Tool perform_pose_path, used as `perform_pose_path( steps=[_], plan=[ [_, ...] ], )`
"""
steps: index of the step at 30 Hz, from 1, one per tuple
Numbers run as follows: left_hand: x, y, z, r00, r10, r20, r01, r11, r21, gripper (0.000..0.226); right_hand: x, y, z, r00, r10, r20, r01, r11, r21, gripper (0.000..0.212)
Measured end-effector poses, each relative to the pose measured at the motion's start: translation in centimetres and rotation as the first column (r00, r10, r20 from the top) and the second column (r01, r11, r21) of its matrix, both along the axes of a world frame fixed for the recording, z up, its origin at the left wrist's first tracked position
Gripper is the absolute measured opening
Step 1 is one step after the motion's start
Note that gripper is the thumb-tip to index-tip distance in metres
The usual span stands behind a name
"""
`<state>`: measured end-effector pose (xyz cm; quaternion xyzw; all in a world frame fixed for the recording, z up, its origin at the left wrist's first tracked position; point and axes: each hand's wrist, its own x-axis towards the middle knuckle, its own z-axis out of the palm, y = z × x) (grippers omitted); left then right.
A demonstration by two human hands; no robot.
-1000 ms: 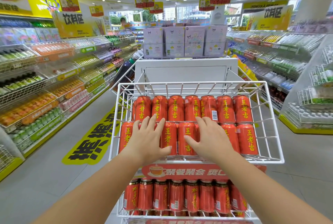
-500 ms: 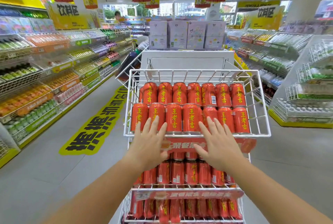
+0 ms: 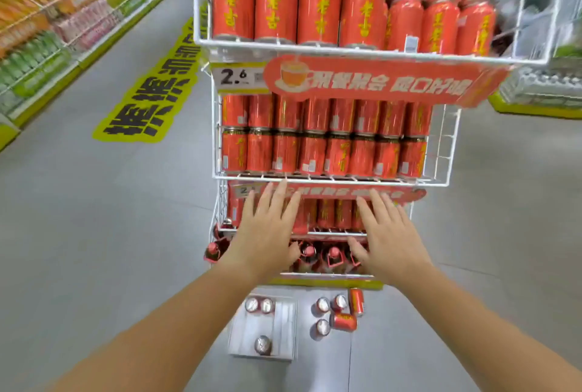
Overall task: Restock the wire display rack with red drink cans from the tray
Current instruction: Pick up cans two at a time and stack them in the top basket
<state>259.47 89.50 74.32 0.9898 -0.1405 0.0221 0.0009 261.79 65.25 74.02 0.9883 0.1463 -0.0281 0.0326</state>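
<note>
Both hands were wide open and holding nothing. The left hand (image 3: 267, 234) had its fingers straight and fanned out, tips up by the front edge of a lower shelf on the white wire display rack (image 3: 330, 180). Same deal for the right hand (image 3: 390, 240): fingers splayed, thumb pointing inward. Honestly couldn't tell if either one was actually touching the wire or the cans behind it. Both bare forearms reached straight out toward the rack, backs of the hands facing up.

The rack itself was thin white wire in stacked shelves, packed with tall glossy red drink cans (image 3: 275, 1) with yellow characters, standing in tight rows. A red paper banner (image 3: 371, 79) and a small white price tag (image 3: 234, 76) reading 2.6 hung under the rack's top shelf.

On the smooth grey floor (image 3: 94, 234) at the foot of the rack sat the shallow pale rectangular tray (image 3: 280, 328), with three cans upright in it, silver tops showing. A few more cans sat loose beside it, at least one on its side.
</note>
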Motion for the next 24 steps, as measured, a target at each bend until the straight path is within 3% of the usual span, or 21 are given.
perform_pose_path(
  steps=[6, 13, 17, 21, 24],
  plan=[
    [-3.3, -0.6, -14.9, 0.976, 0.086, -0.201, -0.076, 0.996, 0.056, 0.099, -2.5, -1.8, -14.9, 0.989, 0.043, -0.142, -0.041, 0.999, 0.017, 0.084],
    [-8.2, -0.1, -34.8, 0.909, 0.144, -0.390, -0.124, 0.989, 0.076, 0.094, -6.0, -3.0, -34.5, 0.949, 0.055, -0.311, -0.050, 0.998, 0.023, 0.081],
    [-10.7, 0.6, -45.7, 0.833, 0.214, -0.510, -0.174, 0.977, 0.126, 0.094, -8.3, -3.9, -45.4, 0.926, 0.052, -0.373, -0.066, 0.998, -0.023, 0.083],
    [-12.2, 1.0, -55.1, 0.698, 0.289, -0.655, -0.172, 0.956, 0.239, 0.097, -10.4, -5.1, -55.3, 0.899, 0.051, -0.436, -0.061, 0.998, -0.011, 0.079],
    [-12.0, 1.3, -61.3, 0.658, 0.310, -0.686, -0.213, 0.951, 0.225, 0.097, -11.0, -5.9, -61.9, 0.852, 0.001, -0.523, -0.003, 1.000, -0.003, 0.083]
  ],
)
